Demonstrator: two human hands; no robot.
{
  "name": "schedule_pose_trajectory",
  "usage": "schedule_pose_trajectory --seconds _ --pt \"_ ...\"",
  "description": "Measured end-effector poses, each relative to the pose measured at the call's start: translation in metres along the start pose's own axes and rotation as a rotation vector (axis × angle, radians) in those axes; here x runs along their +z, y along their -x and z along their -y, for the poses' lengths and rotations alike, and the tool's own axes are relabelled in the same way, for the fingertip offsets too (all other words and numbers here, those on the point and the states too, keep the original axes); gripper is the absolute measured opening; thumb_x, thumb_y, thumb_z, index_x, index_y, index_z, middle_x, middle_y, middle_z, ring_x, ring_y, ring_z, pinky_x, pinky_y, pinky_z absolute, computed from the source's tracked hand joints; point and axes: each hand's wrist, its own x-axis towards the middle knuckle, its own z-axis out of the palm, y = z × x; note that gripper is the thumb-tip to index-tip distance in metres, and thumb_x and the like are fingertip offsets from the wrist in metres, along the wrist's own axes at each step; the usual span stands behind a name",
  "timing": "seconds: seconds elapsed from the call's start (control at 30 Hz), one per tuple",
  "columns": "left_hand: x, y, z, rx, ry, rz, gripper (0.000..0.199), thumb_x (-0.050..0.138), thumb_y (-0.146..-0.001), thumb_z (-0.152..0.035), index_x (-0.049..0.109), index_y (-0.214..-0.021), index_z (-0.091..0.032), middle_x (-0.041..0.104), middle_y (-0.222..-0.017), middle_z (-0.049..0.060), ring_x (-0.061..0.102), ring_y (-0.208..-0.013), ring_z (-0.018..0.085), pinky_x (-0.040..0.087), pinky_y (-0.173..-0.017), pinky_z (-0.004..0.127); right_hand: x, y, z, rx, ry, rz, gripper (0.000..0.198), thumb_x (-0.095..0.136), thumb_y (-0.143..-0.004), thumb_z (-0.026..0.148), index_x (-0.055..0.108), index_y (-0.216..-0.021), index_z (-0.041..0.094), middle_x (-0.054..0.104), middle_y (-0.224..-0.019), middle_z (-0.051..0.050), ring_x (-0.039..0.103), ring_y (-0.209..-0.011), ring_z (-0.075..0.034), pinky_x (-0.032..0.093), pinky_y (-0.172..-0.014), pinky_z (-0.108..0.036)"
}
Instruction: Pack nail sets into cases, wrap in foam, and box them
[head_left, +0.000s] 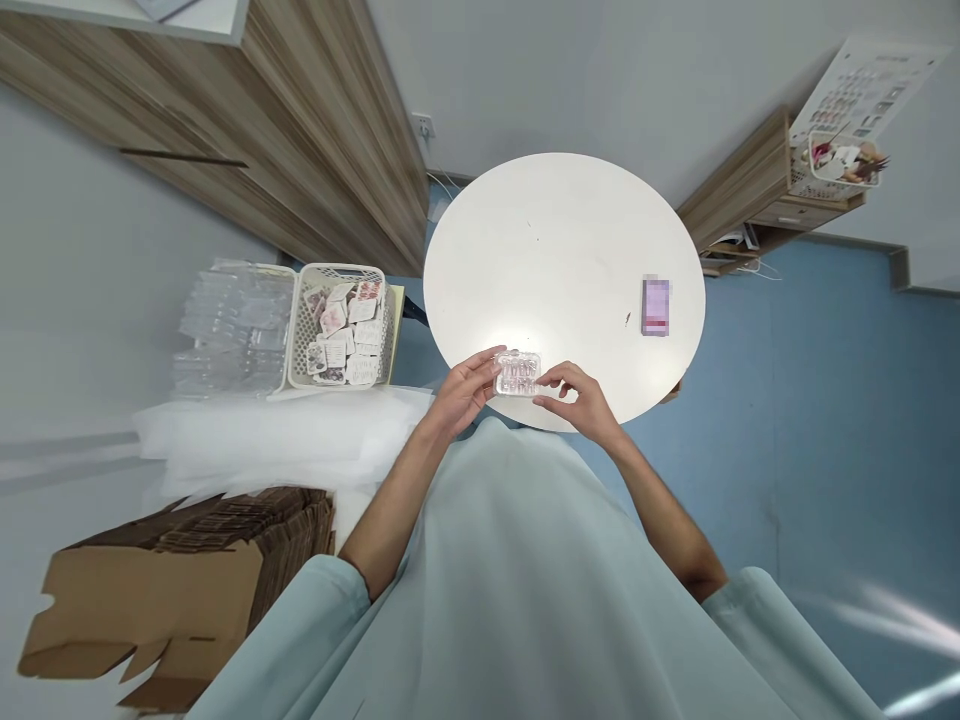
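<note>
A small clear plastic case (518, 374) is held just above the near edge of the round white table. Two rows of small pinkish pieces show through it, too small to name surely. My left hand (463, 392) grips its left side, thumb on the near face and fingers along the back edge. At the right side, the thumb and fingertips of my right hand (581, 398) close on the case's edge and lower corner. A purple and pink box (655, 307), partly blurred, lies on the table's right part.
The white table (555, 230) bears a few dark specks. To the left are a white basket (302, 330) of small packs, clear plastic trays (229, 330), white sheets (285, 435) and flattened cardboard boxes (165, 590). Wooden cabinets (330, 120) stand beyond; another basket (806, 180) sits at right.
</note>
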Motion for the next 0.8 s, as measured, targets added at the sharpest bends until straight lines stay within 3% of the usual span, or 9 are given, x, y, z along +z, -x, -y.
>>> schedule_pose_trajectory --seconds 0.13,0.23,0.33,0.5,0.67,0.8 --pt "0.002 0.0 -0.002 0.005 -0.015 -0.004 0.049 0.087 -0.086 -0.033 0.075 -0.131 -0.018 0.072 -0.141 0.015 0.069 -0.129 0.03 0.057 -0.107 0.042 0.0 0.001 -0.001 0.206 -0.061 -0.089 0.042 0.085 -0.082 0.061 0.076 -0.101 0.024 0.075 -0.098 -0.005 0.066 -0.089 -0.021 0.05 -0.072 -0.033" --pt "0.002 0.0 -0.003 0.006 -0.041 0.006 0.052 0.087 -0.086 -0.035 0.074 -0.133 -0.02 0.071 -0.143 0.014 0.067 -0.131 0.03 0.057 -0.106 0.04 0.004 0.002 -0.004 0.327 -0.149 0.021 0.042 0.079 -0.086 0.064 0.078 -0.094 0.023 0.077 -0.095 -0.006 0.066 -0.086 -0.021 0.049 -0.069 -0.032" --pt "0.001 0.001 -0.004 0.025 -0.095 0.021 0.055 0.086 -0.087 -0.041 0.072 -0.137 -0.021 0.07 -0.145 0.013 0.066 -0.133 0.03 0.057 -0.105 0.04 0.011 0.002 -0.007 0.371 -0.245 0.094 0.042 0.077 -0.088 0.065 0.079 -0.09 0.022 0.078 -0.092 -0.006 0.065 -0.081 -0.02 0.048 -0.067 -0.031" --pt "-0.008 0.008 -0.003 0.058 -0.33 -0.036 0.067 0.08 -0.09 -0.053 0.062 -0.15 -0.027 0.066 -0.148 0.013 0.064 -0.135 0.03 0.056 -0.108 0.043 0.018 -0.003 -0.012 0.398 -0.314 0.05 0.041 0.082 -0.084 0.063 0.078 -0.086 0.023 0.077 -0.089 -0.006 0.063 -0.077 -0.018 0.045 -0.064 -0.03" --pt "-0.022 0.018 -0.001 -0.004 -0.565 -0.132 0.074 0.081 -0.085 -0.062 0.064 -0.145 -0.021 0.075 -0.121 0.013 0.074 -0.103 0.027 0.061 -0.083 0.039 0.024 -0.012 -0.016 0.441 -0.302 0.033 0.042 0.081 -0.082 0.064 0.077 -0.086 0.022 0.077 -0.089 -0.006 0.062 -0.077 -0.018 0.045 -0.064 -0.03" --pt "-0.029 0.02 0.003 0.01 -0.565 -0.207 0.069 0.084 -0.081 -0.061 0.069 -0.135 -0.019 0.077 -0.107 0.01 0.073 -0.088 0.023 0.056 -0.071 0.033 0.035 -0.018 -0.021 0.451 -0.292 0.05 0.046 0.08 -0.081 0.066 0.077 -0.085 0.021 0.077 -0.09 -0.007 0.063 -0.077 -0.018 0.046 -0.063 -0.03"
